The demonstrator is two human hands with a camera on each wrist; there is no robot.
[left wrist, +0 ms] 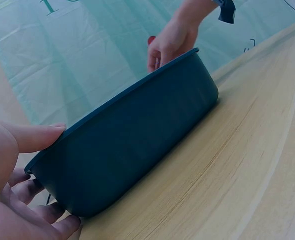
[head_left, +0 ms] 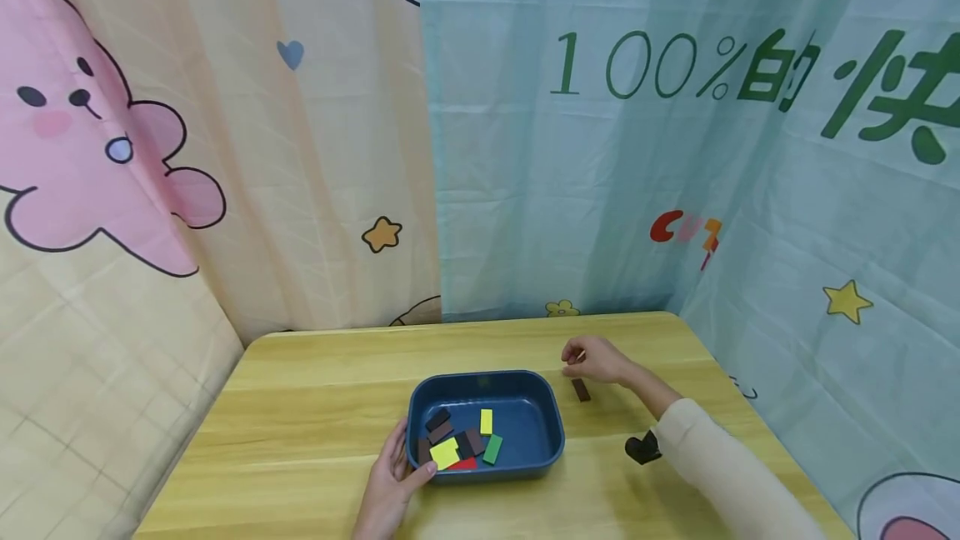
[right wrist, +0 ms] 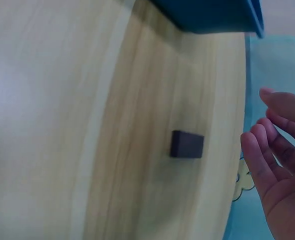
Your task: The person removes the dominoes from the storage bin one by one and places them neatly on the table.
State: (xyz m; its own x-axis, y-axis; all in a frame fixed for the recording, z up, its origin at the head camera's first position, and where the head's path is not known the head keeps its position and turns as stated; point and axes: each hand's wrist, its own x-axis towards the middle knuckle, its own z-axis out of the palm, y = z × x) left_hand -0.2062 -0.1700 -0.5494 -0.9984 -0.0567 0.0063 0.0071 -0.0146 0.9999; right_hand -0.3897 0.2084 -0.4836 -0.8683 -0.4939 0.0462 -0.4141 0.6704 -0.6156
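Note:
A dark blue rectangular bin stands on the table with several small blocks in its left part. My left hand grips the bin's left end, the thumb over the rim and the fingers against the outer wall, as the left wrist view also shows. To the right of the bin, a dark brown block lies by itself on the table. My right hand hovers just beyond that block. In the right wrist view its fingers are loosely bent, with nothing between them, and the block sits apart from them.
Inside the bin are yellow, green, red, black and brown blocks. The wooden table ends at printed curtains behind and at the sides. A black device is by the right wrist.

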